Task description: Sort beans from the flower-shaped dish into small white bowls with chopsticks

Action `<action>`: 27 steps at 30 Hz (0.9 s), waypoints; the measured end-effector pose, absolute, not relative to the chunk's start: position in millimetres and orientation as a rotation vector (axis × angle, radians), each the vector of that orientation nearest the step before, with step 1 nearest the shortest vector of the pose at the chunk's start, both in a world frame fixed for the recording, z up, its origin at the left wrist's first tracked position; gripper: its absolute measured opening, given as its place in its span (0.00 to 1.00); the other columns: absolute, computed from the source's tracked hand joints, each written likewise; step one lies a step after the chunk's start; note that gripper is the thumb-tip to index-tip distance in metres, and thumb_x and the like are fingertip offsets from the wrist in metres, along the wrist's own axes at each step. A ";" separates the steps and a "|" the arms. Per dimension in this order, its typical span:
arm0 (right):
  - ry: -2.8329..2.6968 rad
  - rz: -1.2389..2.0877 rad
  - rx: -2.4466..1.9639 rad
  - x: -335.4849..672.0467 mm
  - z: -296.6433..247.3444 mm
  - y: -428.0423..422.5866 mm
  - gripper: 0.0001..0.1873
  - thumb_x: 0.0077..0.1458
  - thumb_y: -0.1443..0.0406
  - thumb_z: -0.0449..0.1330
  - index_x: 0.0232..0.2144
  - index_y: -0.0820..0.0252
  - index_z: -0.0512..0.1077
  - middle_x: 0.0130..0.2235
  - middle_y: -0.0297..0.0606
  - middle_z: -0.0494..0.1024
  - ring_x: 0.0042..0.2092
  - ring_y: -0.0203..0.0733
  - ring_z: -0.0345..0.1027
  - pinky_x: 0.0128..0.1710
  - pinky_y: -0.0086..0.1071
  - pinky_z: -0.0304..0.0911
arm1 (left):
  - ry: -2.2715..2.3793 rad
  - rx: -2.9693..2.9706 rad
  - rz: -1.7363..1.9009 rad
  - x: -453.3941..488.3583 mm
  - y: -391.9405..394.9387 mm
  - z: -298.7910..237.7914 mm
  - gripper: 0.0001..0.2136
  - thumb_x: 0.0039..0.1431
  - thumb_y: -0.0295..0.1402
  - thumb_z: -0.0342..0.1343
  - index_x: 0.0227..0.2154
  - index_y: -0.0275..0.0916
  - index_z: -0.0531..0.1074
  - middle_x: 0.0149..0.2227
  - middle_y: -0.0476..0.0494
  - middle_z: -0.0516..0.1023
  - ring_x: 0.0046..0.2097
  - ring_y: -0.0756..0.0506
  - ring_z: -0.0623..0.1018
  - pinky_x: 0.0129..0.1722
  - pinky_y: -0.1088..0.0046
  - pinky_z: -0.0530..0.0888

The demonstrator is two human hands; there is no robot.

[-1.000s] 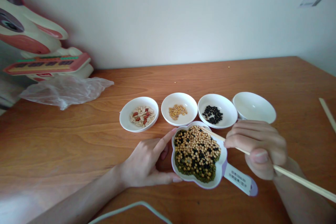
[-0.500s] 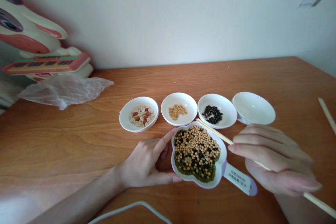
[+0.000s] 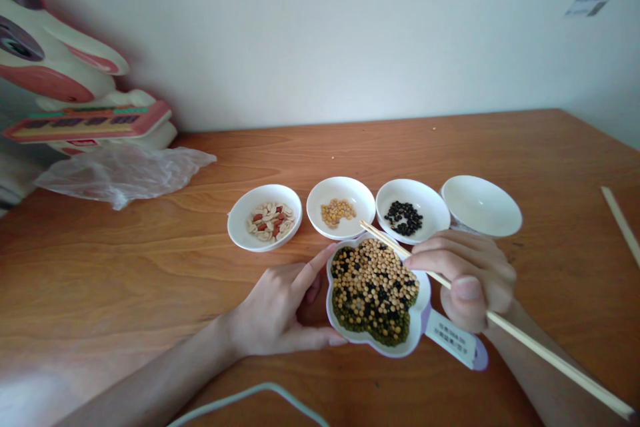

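My left hand (image 3: 280, 310) grips the left edge of a white and lilac flower-shaped scoop (image 3: 424, 303), index finger at the upper rim and thumb at the lower. Mixed inside are yellow soybeans (image 3: 373, 260), black beans and small green beans. A pair of wooden chopsticks (image 3: 550, 355) is held in my closed right hand (image 3: 470, 277), over the scoop's right side. Their tips lie close together by the scoop's top rim, near the bowl of yellow beans (image 3: 367, 199); I cannot tell whether a bean is between them. A printed label (image 3: 453, 340) covers the scoop's handle.
Left of the yellow beans stands a bowl of peanuts (image 3: 240, 237); to the right, a bowl of black beans (image 3: 435, 213) and a bare white bowl (image 3: 483, 203). A plastic bag (image 3: 130, 173) and toy keyboard (image 3: 90, 123) are far left. A pale cable (image 3: 270, 387) crosses the front.
My right hand has moved left and closer to the scoop. The chopstick tips have shifted left towards the bowl of yellow beans. My left hand and the scoop have stayed nearly still.
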State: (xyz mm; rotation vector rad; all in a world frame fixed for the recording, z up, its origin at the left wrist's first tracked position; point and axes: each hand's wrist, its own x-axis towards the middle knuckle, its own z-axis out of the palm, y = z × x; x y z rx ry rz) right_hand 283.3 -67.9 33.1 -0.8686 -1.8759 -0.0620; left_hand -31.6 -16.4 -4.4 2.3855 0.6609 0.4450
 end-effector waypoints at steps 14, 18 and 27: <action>-1.874 -0.002 -0.900 285.4 33.5 -69.8 0.28 0.77 0.52 0.46 0.35 0.57 0.79 0.31 0.39 0.83 0.31 0.44 0.78 0.31 0.39 0.66 | 0.650 2.360 0.433 -29.7 -15.2 -2.2 0.54 0.64 0.61 0.64 0.80 0.43 0.40 0.37 0.48 0.81 0.34 0.43 0.81 0.30 0.68 0.75; -1.860 -0.013 -0.873 286.4 31.7 -69.1 0.27 0.77 0.53 0.46 0.35 0.57 0.79 0.30 0.39 0.82 0.30 0.45 0.78 0.29 0.40 0.65 | 0.666 2.389 0.427 -30.2 -15.1 -2.5 0.55 0.63 0.62 0.64 0.80 0.41 0.40 0.37 0.48 0.80 0.34 0.43 0.81 0.32 0.67 0.76; -1.899 0.271 -0.802 280.9 42.6 -75.1 0.37 0.77 0.47 0.39 0.30 0.57 0.78 0.25 0.37 0.78 0.26 0.43 0.71 0.29 0.39 0.60 | 0.664 2.400 0.425 -29.5 -15.1 0.1 0.55 0.63 0.60 0.64 0.80 0.42 0.40 0.36 0.49 0.80 0.33 0.43 0.81 0.30 0.68 0.76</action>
